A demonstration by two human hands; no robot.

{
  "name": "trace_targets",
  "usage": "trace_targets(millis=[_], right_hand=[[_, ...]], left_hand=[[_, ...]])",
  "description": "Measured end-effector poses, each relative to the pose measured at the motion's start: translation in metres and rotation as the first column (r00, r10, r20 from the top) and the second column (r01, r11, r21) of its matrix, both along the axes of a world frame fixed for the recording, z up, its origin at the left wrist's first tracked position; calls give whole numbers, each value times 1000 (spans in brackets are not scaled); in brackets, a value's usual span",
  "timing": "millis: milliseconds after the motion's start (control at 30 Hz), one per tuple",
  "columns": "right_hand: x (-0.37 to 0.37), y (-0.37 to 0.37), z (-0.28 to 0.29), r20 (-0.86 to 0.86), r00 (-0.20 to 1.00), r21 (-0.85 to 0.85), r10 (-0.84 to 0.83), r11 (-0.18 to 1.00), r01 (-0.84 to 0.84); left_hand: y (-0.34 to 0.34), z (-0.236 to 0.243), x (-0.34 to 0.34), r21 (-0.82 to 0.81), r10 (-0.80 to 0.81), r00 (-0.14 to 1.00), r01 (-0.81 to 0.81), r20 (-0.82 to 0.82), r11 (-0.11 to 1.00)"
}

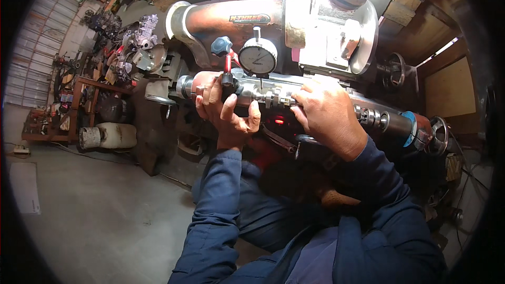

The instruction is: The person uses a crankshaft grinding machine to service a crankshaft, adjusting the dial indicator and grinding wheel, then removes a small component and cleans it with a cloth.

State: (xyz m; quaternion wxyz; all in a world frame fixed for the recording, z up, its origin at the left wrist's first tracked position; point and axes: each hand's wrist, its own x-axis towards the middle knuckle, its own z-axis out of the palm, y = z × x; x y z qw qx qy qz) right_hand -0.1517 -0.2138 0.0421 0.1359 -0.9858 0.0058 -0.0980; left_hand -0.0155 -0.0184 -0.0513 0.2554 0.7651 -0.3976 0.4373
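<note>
A round white-faced dial indicator (pixel 258 58) stands over a shiny metal camshaft (pixel 273 98), its thin stem pointing down at the shaft. It is carried by a stand with a red arm (pixel 228 64), a blue star knob (pixel 221 46) and a black lower clamp. My left hand (pixel 230 118) is closed around the foot of this stand, fingers on both sides of the black clamp, thumb near the shaft. Over the camshaft's middle lies my right hand (pixel 327 113), fingers curled onto it; its palm hides part of the shaft and the fingertips' exact hold.
The camshaft lies in a machine with a grinding wheel (pixel 363 37), an orange-brown housing (pixel 231 18) and a handwheel (pixel 438 135) at right. A small lever (pixel 298 150) juts toward me. Metal parts (pixel 147 31) crowd the left, above a pale canister (pixel 117 135) on the floor.
</note>
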Motion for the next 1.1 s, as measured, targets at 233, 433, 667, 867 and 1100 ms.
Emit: trace_targets(millis=[233,433,667,867,1100], right_hand=[[0,1,0,5,1000,7,-12,1000,12],[0,0,-2,46,999,8,-5,1000,4],[1,2,0,35,999,10,-5,1000,4],[-4,1,0,65,998,57,-20,998,17],[-9,-7,0,264,965,167,-10,985,-35]], left_hand=[[-2,-2,1,-68,-10,1000,10,-11,998],[-3,7,1,-95,-40,999,43,32,994],[67,30,69,-455,-146,810,-161,-567,876],[87,24,134,4,-109,672,165,-732,986],[63,19,95,-871,-871,-169,-102,-461,481]])
